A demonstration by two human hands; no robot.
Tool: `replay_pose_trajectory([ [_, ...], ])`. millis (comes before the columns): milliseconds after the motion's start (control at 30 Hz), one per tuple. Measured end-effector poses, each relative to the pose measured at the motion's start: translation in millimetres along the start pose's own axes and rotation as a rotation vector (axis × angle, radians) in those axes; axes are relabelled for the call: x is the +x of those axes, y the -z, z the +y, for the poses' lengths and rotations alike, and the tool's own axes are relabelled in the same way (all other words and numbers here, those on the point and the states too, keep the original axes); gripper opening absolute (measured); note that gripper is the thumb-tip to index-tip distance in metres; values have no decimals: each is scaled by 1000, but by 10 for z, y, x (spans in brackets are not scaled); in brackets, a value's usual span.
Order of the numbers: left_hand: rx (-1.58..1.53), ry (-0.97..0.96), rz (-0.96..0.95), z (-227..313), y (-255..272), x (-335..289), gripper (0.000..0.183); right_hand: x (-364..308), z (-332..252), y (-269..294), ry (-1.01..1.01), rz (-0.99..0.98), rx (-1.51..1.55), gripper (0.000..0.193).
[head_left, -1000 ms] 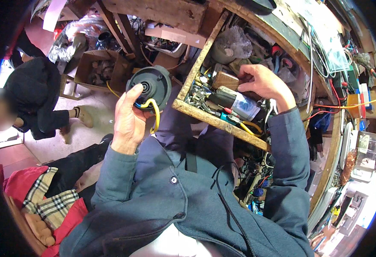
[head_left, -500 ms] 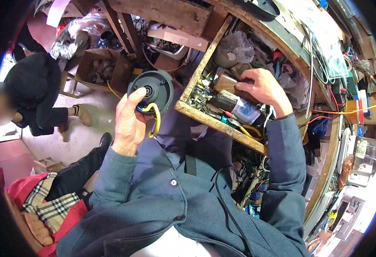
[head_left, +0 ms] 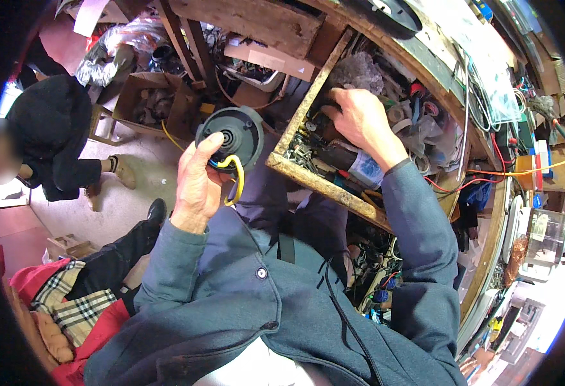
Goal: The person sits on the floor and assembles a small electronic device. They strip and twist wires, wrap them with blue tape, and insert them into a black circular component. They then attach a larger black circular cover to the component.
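My left hand [head_left: 195, 180] is closed around the edge of a round black kettle base [head_left: 247, 132], thumb on its face beside the ringed centre connector. A thick yellow cable [head_left: 239, 180] loops out of the base and curves down by my fingers. My right hand [head_left: 365, 122] reaches into an open wooden drawer [head_left: 324, 186], bent over the clutter at its far left part. Its thumb and forefinger are apart, with nothing visible between them; the other fingers are partly hidden. Near it lie a crumpled clear plastic bag [head_left: 360, 72] and a blue-and-white packet [head_left: 366, 170].
The workbench [head_left: 437, 64] with wires and a black round lid [head_left: 392, 16] runs along the right. A cardboard box [head_left: 147, 96] stands on the floor beyond my left hand. At the left sits another person in black [head_left: 51, 135]. A red and checked cloth [head_left: 83, 309] lies lower left.
My right hand has moved left and deeper over the drawer, away from a brown box-like piece. My left hand still holds the kettle base, shifted only slightly.
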State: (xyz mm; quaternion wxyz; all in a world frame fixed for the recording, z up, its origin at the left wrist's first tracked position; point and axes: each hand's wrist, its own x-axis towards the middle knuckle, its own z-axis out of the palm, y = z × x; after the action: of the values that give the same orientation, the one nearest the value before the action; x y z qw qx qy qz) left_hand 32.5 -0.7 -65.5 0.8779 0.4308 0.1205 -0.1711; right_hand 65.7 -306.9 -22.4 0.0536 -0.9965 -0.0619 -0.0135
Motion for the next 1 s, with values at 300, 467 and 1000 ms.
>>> replay_pose_trajectory([
  [300, 1, 16, -12, -3, -2, -46, 26, 104, -176, -105, 36, 20, -211, 22],
  [467, 25, 20, -12, 25, -27, -78, 24, 112, -45, -240, 93, 155, -115, 14],
  [1000, 6, -1, 19, 42, 92, -152, 32, 72, 368, -119, 5, 6, 747, 21],
])
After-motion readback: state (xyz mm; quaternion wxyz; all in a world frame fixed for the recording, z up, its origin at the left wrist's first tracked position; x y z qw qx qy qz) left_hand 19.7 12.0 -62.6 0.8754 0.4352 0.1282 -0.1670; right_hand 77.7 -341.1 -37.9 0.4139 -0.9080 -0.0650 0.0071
